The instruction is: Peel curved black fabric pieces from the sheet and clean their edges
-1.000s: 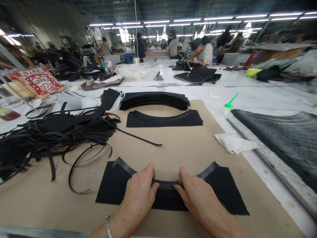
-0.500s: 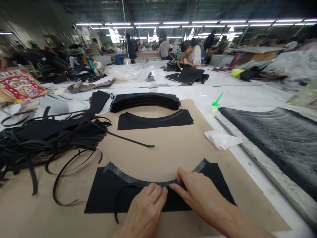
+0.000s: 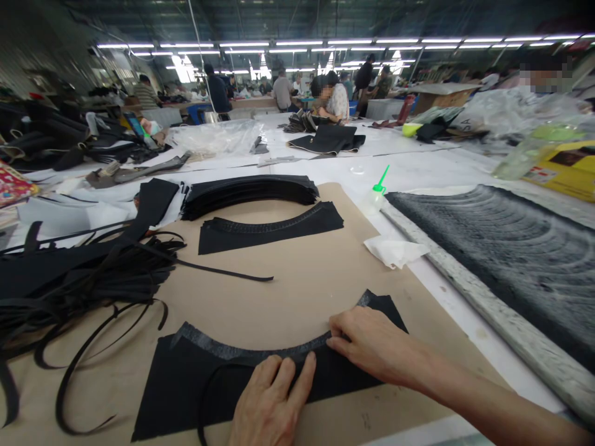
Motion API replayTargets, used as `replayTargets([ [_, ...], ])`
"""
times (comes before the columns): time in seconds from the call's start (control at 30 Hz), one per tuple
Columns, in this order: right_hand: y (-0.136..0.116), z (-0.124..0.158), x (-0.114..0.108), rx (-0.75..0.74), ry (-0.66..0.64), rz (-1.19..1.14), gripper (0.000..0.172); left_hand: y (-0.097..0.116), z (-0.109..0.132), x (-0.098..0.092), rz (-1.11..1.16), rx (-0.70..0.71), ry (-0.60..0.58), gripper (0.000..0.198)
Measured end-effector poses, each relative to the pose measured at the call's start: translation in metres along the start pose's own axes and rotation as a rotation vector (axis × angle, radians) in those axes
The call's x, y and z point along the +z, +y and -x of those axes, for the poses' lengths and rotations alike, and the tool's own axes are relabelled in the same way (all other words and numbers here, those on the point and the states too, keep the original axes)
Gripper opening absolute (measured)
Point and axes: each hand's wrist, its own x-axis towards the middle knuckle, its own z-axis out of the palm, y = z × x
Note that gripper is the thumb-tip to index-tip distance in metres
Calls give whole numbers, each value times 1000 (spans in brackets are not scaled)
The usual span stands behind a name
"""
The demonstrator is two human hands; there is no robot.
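Observation:
A black panel (image 3: 171, 384) with a concave upper edge lies on brown board. A greyish band (image 3: 209, 344) follows that curve. My left hand (image 3: 274, 399) rests on the panel just below the curve, fingers spread and pressed down. From under it a thin black strip (image 3: 204, 396) loops toward the front. My right hand (image 3: 365, 341) has its fingers closed at the curved edge, right of centre; its fingertips partly hide what they pinch. Farther back lie a similar black panel (image 3: 274, 230) with a marked curved edge and a stack of black panels (image 3: 251, 193).
Tangled black strips (image 3: 106, 272) cover the left side. To the right are a white scrap (image 3: 395, 251), a green-tipped bottle (image 3: 379, 193) and a slab with a dark, streaked surface (image 3: 502, 248). Co-workers sit and stand beyond the table.
The view has turned right and the panel appears tilted, lower on its left. My right hand has shifted toward the panel's right side, leaving a wider gap between my hands; my left fingers are more spread.

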Motion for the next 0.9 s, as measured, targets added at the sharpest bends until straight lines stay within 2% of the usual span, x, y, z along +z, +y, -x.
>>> replayTargets([
  [0.27,-1,2,6,0,46,69,20,2,-1,0,-49,4,-5,50],
  [0.47,6,4,16,85,125,87,26,10,-11,9,-56,15,132,35],
  [0.6,12,6,15,137,164,-6,25,19,-24,13,-89,53,174,35],
  [0.73,35,7,3,150,109,-182,22,25,-32,12,-119,-3,129,43],
  [0.9,71,5,-5,163,51,-330,10,27,-32,17,-107,-36,167,39],
])
